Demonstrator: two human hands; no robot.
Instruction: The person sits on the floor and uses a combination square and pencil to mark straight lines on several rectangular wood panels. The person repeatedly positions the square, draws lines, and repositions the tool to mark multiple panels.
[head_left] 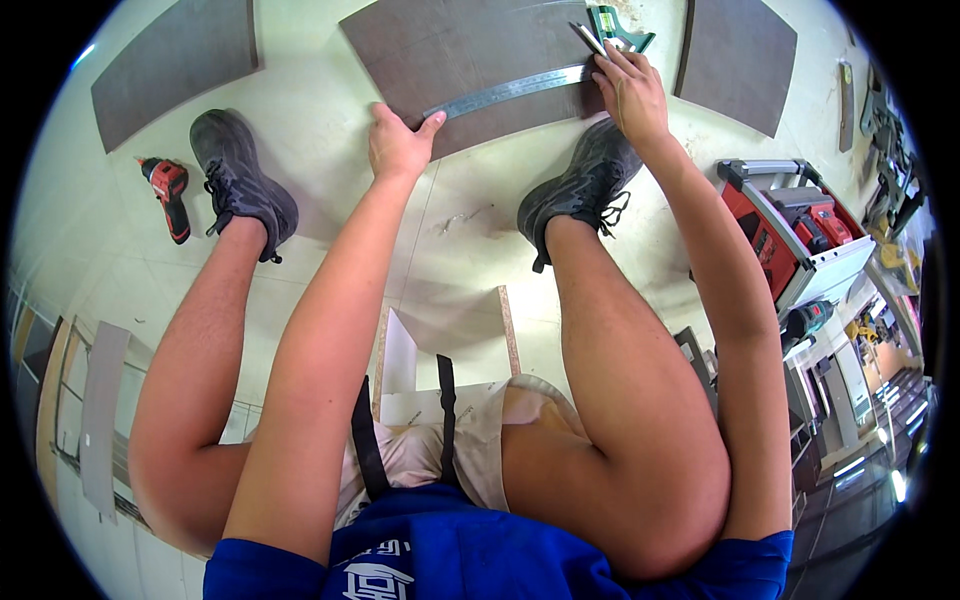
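Observation:
A steel ruler (510, 90) lies across a dark brown board (450, 50) on the floor ahead of me. My left hand (400, 145) is at the board's near left edge, its thumb pressing on the ruler's left end; its other fingers are partly hidden. At the ruler's right end, my right hand (632, 98) has its fingers closed around a slim white-and-dark pen (588, 38) that points up and to the left. Just beyond those fingers sits a green combination square head (612, 28) with a level vial. My right fingers cover part of the ruler's end.
Two more dark boards lie at far left (180, 65) and far right (738, 65). A red cordless drill (168, 195) rests beside my left shoe (240, 170). To the right stands a red-and-grey tool box (790, 235). An open chipboard box (508, 330) is between my legs.

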